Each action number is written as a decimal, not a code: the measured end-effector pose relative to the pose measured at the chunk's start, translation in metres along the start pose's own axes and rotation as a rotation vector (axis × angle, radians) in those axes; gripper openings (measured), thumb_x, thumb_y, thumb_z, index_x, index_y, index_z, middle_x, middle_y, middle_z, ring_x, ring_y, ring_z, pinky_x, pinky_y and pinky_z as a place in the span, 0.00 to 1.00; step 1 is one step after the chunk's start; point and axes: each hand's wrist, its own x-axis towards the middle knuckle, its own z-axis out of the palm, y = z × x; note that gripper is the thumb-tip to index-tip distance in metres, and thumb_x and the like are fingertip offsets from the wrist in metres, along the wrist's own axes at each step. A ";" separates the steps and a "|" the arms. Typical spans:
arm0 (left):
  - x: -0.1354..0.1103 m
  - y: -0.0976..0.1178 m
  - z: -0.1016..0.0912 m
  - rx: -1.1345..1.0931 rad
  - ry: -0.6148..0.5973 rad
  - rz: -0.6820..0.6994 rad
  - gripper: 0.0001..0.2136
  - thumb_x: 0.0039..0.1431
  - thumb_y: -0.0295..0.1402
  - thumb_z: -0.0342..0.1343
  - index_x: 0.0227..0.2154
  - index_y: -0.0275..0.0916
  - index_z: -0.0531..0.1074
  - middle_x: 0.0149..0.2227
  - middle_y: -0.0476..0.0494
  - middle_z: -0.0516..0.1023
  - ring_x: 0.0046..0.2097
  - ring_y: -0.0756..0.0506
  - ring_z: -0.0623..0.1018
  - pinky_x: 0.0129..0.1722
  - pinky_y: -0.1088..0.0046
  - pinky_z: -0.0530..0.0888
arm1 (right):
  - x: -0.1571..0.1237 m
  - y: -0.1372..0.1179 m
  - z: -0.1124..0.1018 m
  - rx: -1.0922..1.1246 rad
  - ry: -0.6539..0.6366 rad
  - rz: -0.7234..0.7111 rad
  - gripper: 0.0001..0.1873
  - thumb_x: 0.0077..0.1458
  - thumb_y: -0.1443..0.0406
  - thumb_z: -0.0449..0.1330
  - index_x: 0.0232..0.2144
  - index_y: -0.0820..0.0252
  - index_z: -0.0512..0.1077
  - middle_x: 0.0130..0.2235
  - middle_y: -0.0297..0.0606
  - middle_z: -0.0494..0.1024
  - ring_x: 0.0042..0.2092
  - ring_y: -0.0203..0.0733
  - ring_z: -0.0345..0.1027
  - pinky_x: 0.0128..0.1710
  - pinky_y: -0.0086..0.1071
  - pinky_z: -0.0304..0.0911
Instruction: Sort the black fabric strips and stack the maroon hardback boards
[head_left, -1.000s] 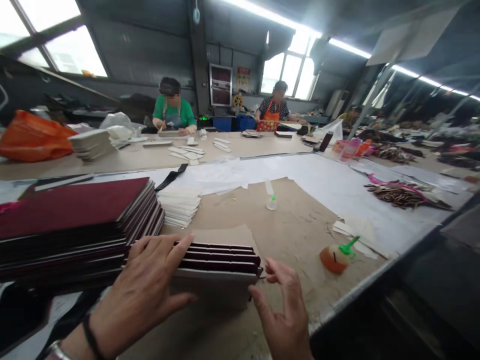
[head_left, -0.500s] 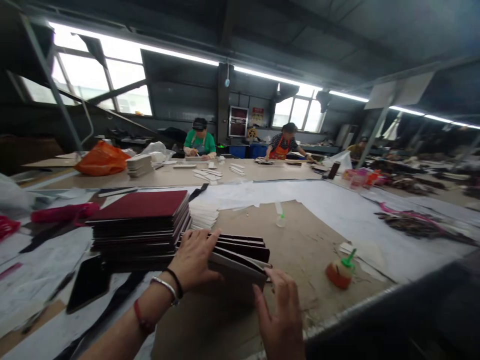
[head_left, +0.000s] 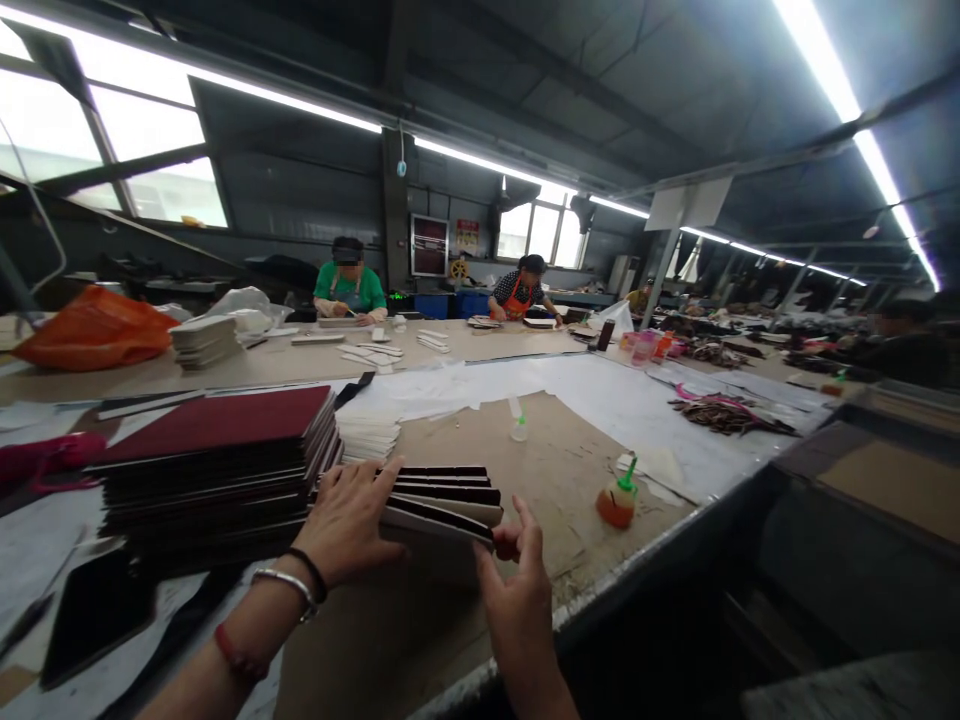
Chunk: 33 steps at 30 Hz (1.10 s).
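A short stack of thin dark-covered panels with pale undersides lies fanned at its right end, in the lower middle of the view. My left hand lies over the left part of this stack, fingers stretched out and thumb apart. At the right end, my right hand has its thumb and curled fingers at the edge of the lower panels, with the index finger raised. What sits between those fingers is partly hidden. Just left stands a taller pile of maroon-topped panels, its right side close to my left hand.
A squeeze bottle with orange liquid and green nozzle stands to the right; a small clear bottle is farther back. White strips lie behind the pile. A dark phone-like slab lies left. Two people work across the table.
My view has swung right, so the scene sits farther left. My right hand has closed in on the panel edge, and the gap between the lower panels has narrowed.
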 end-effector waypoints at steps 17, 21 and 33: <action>0.010 -0.001 0.008 -0.024 -0.037 -0.043 0.41 0.37 0.41 0.60 0.58 0.36 0.56 0.54 0.36 0.64 0.55 0.36 0.62 0.55 0.57 0.54 | 0.018 0.011 -0.005 -0.001 -0.094 0.051 0.27 0.52 0.60 0.58 0.55 0.59 0.62 0.29 0.34 0.70 0.31 0.39 0.65 0.33 0.28 0.65; 0.011 -0.003 0.011 -0.030 -0.037 -0.047 0.41 0.36 0.39 0.60 0.58 0.37 0.56 0.54 0.36 0.64 0.55 0.36 0.62 0.55 0.57 0.54 | 0.019 0.012 -0.004 -0.006 -0.050 -0.009 0.21 0.55 0.56 0.56 0.49 0.57 0.66 0.29 0.34 0.70 0.30 0.38 0.65 0.33 0.28 0.64; 0.010 -0.004 0.013 -0.026 -0.010 -0.038 0.41 0.36 0.38 0.62 0.57 0.37 0.56 0.54 0.37 0.64 0.55 0.37 0.62 0.55 0.58 0.53 | 0.022 0.012 -0.003 -0.232 0.057 -0.365 0.08 0.60 0.61 0.53 0.40 0.57 0.67 0.28 0.37 0.69 0.32 0.42 0.62 0.34 0.34 0.59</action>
